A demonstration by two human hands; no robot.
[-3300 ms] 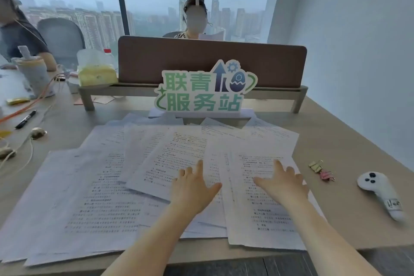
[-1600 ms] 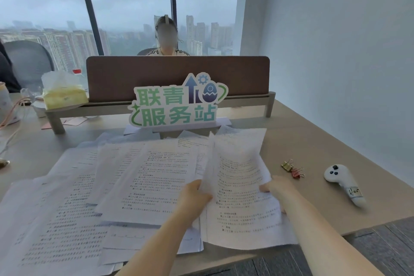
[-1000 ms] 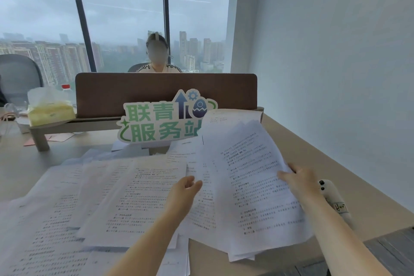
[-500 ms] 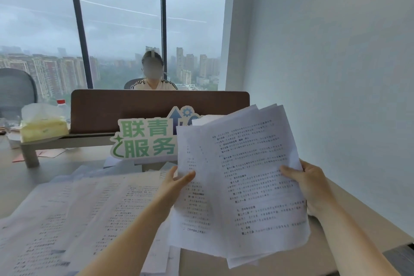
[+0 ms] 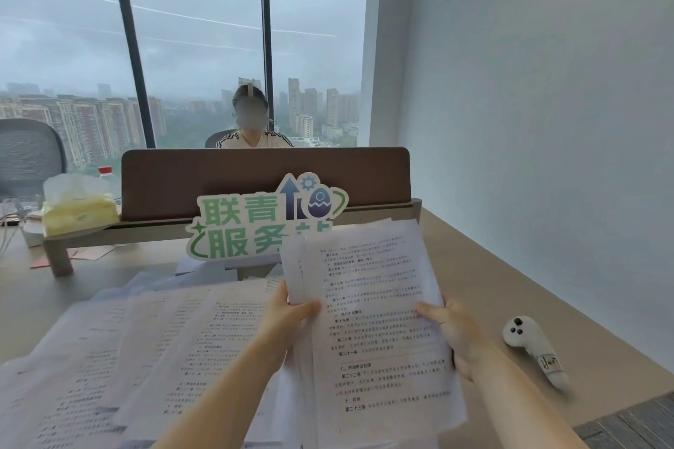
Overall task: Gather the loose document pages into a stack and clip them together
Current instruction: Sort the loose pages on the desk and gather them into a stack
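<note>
Counted: 2 hands, left hand [image 5: 288, 317] & right hand [image 5: 456, 335], both gripping 1 sheaf of pages [image 5: 379, 321], exact no. of sheets unclear. Loose pages [image 5: 175, 346] on desk [image 5: 485, 288]: several, overlapping, no exact count. 1 sign [image 5: 255, 226], 1 white controller [image 5: 534, 350], 1 tissue pack [image 5: 78, 206], 1 chair [image 5: 27, 153].
</note>
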